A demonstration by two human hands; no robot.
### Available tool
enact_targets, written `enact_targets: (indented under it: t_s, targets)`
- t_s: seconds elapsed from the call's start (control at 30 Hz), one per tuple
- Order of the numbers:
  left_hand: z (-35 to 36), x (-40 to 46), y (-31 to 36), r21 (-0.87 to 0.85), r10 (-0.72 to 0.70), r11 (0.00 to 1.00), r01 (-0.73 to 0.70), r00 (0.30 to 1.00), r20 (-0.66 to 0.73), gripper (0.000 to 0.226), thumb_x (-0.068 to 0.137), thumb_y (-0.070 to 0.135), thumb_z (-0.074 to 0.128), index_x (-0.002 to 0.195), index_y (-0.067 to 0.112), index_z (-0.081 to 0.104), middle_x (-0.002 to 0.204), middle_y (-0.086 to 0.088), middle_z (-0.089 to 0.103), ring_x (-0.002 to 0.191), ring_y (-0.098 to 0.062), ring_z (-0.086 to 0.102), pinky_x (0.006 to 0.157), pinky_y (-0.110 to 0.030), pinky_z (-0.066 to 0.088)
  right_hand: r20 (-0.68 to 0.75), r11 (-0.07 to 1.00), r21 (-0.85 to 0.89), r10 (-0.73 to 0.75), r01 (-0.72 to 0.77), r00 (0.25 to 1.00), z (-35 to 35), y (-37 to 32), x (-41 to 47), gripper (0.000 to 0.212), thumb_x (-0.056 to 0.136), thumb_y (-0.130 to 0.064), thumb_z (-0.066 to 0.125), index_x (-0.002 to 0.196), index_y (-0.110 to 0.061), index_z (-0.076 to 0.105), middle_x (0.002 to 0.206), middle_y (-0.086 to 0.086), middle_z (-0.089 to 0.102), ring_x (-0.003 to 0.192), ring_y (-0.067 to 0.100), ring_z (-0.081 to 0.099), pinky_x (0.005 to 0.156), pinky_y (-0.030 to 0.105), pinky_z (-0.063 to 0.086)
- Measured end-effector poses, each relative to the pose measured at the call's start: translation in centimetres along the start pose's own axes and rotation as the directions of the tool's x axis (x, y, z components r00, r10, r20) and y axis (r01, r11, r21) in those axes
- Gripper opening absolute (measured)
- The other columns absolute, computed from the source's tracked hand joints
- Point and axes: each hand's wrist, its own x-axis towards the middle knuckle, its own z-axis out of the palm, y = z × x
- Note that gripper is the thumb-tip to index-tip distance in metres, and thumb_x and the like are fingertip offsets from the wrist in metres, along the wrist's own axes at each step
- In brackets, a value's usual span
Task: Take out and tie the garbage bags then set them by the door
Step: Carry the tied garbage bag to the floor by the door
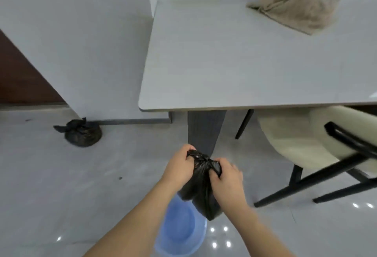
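You have the black garbage bag (pixel 201 183) lifted clear above the blue bin (pixel 179 230), its neck bunched at the top between both hands. Your left hand (pixel 179 167) is curled round the left ear of the gathered plastic, and your right hand (pixel 227 177) pinches the right ear, so neither hand is free. The step in hand looks like tying the neck. To do it well, keep both ears taut and about even, cross one over the other close to the bunched neck, then pull outward so the knot seats low and squeezes the air out. Keep the bag hanging so its weight helps tighten the knot. The picture is blurred, so I cannot tell whether a first knot is already made.

A second garbage bag (pixel 82 134), already knotted, sits on the floor (pixel 61 185) by the wall corner (pixel 81 111) on your left, near a brown panel (pixel 18 73) that may be the door. The counter (pixel 234 62) ahead carries a beige cloth (pixel 297 5). A cream chair (pixel 318 144) with black legs stands to your right; step left round the bin to avoid both.
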Motion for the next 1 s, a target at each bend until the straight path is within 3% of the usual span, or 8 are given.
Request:
enact_targets:
  t_s: [0.13, 0.23, 0.43, 0.53, 0.67, 0.73, 0.87, 1.0]
  targets:
    - [-11.0, -6.0, 9.0, 0.031, -0.029, 0.999, 0.031, 0.998, -0.050, 0.023, 0.089, 0.003, 0.041, 0.089, 0.020, 0.056, 0.082, -0.001, 0.062, 0.078, -0.020, 0.056, 0.060, -0.027, 0.042, 0.122, 0.998, 0.005, -0.065, 0.065, 0.990, -8.2, -12.0, -1.6, 0.015, 0.086, -0.017, 0.049, 0.095, -0.025, 0.058, 0.087, -0.004, 0.064, 0.088, 0.021, 0.054, 0.080, 0.033, 0.037]
    - [-18.2, -11.9, 16.3, 0.029, -0.056, 0.998, 0.059, 0.994, -0.089, 0.025, 0.091, 0.005, 0.041, 0.085, 0.024, 0.055, 0.070, 0.002, 0.058, 0.061, -0.017, 0.051, 0.046, -0.025, 0.036, 0.145, 0.989, -0.014, -0.141, 0.144, 0.979, -15.3, -20.8, -3.4, 0.020, 0.082, -0.015, 0.052, 0.098, -0.020, 0.062, 0.085, 0.001, 0.068, 0.083, 0.026, 0.060, 0.078, 0.036, 0.044]
    - [-27.6, -22.4, 23.1, 0.093, -0.044, 0.994, 0.061, 0.984, -0.171, 0.023, 0.091, 0.008, 0.041, 0.085, 0.026, 0.053, 0.074, 0.003, 0.061, 0.068, -0.020, 0.056, 0.053, -0.028, 0.042, 0.203, 0.971, 0.009, -0.236, 0.240, 0.950, -21.7, -32.2, -9.3, 0.014, 0.083, -0.014, 0.050, 0.093, -0.015, 0.059, 0.084, 0.003, 0.066, 0.082, 0.027, 0.057, 0.075, 0.038, 0.042]
    - [-31.0, -25.9, 22.5, 0.066, -0.076, 0.993, 0.097, 0.960, -0.270, 0.020, 0.093, 0.011, 0.042, 0.087, 0.026, 0.054, 0.080, 0.002, 0.064, 0.073, -0.017, 0.058, 0.060, -0.029, 0.045, 0.280, 0.962, 0.148, -0.262, 0.228, 0.924, -21.3, -35.9, -11.2, 0.006, 0.084, -0.012, 0.049, 0.085, -0.012, 0.055, 0.082, 0.002, 0.061, 0.079, 0.022, 0.056, 0.070, 0.037, 0.047]
    - [-34.5, -29.2, 19.6, -0.010, -0.143, 0.989, 0.148, 0.933, -0.329, 0.020, 0.094, 0.011, 0.041, 0.089, 0.023, 0.056, 0.081, 0.004, 0.063, 0.077, -0.015, 0.059, 0.067, -0.032, 0.047, 0.334, 0.940, 0.122, -0.341, 0.318, 0.879, -18.3, -39.7, -13.3, 0.006, 0.086, -0.011, 0.051, 0.085, -0.018, 0.051, 0.087, -0.004, 0.052, 0.084, 0.019, 0.052, 0.070, 0.027, 0.036]
    - [-36.8, -29.6, 18.0, -0.039, -0.163, 0.987, 0.159, 0.926, -0.340, 0.019, 0.096, 0.011, 0.041, 0.091, 0.021, 0.057, 0.082, 0.004, 0.063, 0.078, -0.015, 0.058, 0.062, -0.027, 0.045, 0.310, 0.921, 0.052, -0.383, 0.387, 0.870, -16.1, -41.4, -13.8, 0.008, 0.085, -0.015, 0.051, 0.083, -0.021, 0.048, 0.085, -0.004, 0.051, 0.087, 0.022, 0.049, 0.072, 0.029, 0.031]
    - [-42.7, -29.0, 15.1, -0.059, -0.182, 0.983, 0.172, 0.922, -0.342, 0.020, 0.098, 0.013, 0.040, 0.093, 0.023, 0.057, 0.079, 0.007, 0.061, 0.070, -0.009, 0.056, 0.055, -0.022, 0.039, 0.305, 0.903, -0.087, -0.379, 0.422, 0.874, -11.4, -46.2, -13.6, 0.014, 0.087, -0.020, 0.051, 0.100, -0.021, 0.056, 0.100, -0.003, 0.058, 0.108, 0.025, 0.040, 0.079, 0.030, 0.022]
    - [-50.0, -27.2, 12.7, -0.106, -0.198, 0.980, 0.170, 0.909, -0.367, 0.020, 0.098, 0.015, 0.039, 0.091, 0.024, 0.056, 0.075, 0.005, 0.058, 0.063, -0.013, 0.051, 0.048, -0.025, 0.034, 0.307, 0.918, -0.058, -0.357, 0.391, 0.882, -6.4, -52.8, -12.8, 0.015, 0.085, -0.017, 0.051, 0.099, -0.021, 0.056, 0.098, -0.005, 0.058, 0.106, 0.024, 0.042, 0.081, 0.031, 0.027]
